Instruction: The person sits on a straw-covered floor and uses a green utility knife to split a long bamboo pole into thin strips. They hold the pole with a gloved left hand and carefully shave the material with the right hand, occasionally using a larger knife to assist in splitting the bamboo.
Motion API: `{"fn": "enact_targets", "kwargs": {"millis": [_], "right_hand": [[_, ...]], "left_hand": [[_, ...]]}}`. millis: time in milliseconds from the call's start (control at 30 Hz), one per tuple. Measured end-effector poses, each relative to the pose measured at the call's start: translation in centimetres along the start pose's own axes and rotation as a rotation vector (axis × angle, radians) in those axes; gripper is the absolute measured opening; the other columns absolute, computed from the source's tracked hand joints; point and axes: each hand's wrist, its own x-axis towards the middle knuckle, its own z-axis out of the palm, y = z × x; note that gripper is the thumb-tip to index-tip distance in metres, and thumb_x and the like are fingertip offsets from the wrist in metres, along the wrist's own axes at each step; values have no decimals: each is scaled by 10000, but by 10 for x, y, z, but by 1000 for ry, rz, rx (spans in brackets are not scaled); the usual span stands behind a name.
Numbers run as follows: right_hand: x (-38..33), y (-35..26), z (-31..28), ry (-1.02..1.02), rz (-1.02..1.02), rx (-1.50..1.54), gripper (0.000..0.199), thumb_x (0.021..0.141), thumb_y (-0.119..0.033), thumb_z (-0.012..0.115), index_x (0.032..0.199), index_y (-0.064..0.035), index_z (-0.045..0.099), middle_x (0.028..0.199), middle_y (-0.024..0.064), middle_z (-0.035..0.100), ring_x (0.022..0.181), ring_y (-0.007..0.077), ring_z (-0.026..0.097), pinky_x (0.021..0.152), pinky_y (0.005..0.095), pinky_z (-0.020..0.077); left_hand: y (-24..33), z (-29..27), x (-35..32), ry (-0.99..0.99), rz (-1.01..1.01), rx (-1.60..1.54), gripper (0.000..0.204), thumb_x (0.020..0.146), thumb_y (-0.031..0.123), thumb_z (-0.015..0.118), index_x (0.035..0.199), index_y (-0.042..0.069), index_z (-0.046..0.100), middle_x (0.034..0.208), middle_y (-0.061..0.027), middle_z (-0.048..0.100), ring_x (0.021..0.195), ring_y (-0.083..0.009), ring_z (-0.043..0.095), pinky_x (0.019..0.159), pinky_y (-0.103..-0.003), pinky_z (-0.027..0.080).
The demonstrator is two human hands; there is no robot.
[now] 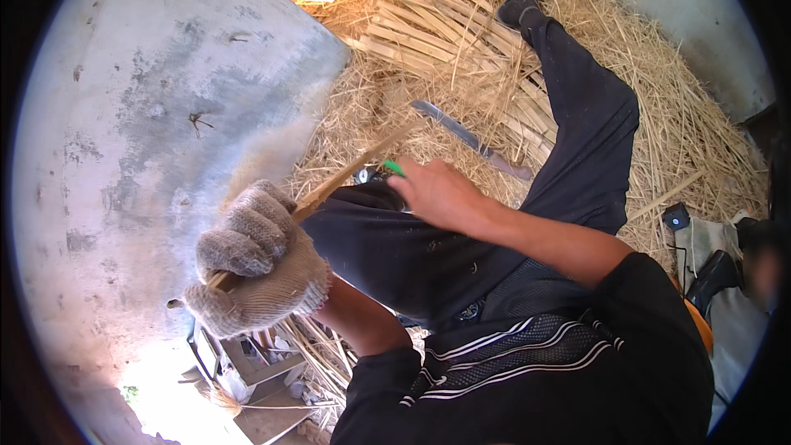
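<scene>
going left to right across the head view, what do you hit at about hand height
grey wall → gloved left hand gripping a bamboo strip → bare right hand with a green-handled tool → straw → bag

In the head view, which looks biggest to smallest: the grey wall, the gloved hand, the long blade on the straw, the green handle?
1. Wall
2. Gloved left hand, near the camera, so enlarged
3. Blade
4. Green handle, mostly hidden by the right hand

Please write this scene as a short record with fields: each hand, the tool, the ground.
left hand: gloved left hand, closed around a thin bamboo strip
right hand: bare right hand, gripping a green-handled tool at the strip
blade: long knife lying on the straw
ground: straw and cut bamboo slats
</scene>
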Motion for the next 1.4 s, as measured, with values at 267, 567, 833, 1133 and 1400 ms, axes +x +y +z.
{"fn": "enact_targets", "kwargs": {"millis": [267, 567, 833, 1133, 1400], "right_hand": [[-3, -3, -6, 59, 66, -47, 271, 954, -241, 514, 986, 29, 516, 636, 263, 605, 649, 449, 639, 568, 488, 540], [-2, 19, 7, 61, 39, -69, 239, 961, -205, 496, 965, 27, 550, 711, 265, 625, 637, 415, 654, 533, 456, 551], [-2, 7, 29, 113, -193, -168, 258, 948, -256, 535, 968, 0, 548, 708, 291, 607, 650, 444, 628, 527, 502, 498], [-2, -12, 14, 70, -48, 67, 256, 949, -247, 535, 1005, 2, 529, 660, 272, 609, 609, 453, 621, 545, 510, 505], [27, 26, 38, 154, -67, 5, 222, 960, -207, 496, 1050, -4, 510, 634, 253, 607, 569, 438, 617, 546, 511, 507]], "left_hand": [[-7, -2, 9, -257, 13, -48, 605, 895, 596, 391, 540, 109, 445, 415, -24, 389, 324, -176, 388, 380, -344, 335], [-4, 1, 5, -298, 6, -29, 529, 881, 524, 396, 517, 142, 400, 399, 8, 343, 317, -137, 336, 366, -298, 258], [-2, 4, 4, -265, 21, -13, 518, 877, 512, 383, 498, 160, 378, 384, 23, 308, 307, -116, 286, 353, -284, 220], [-2, -12, 6, -226, 45, -49, 574, 905, 555, 396, 535, 118, 430, 409, -21, 383, 320, -166, 379, 361, -327, 335], [-3, -12, 12, -11, 25, -31, 569, 903, 536, 397, 502, 134, 369, 397, 1, 302, 315, -133, 298, 368, -320, 282]]}}
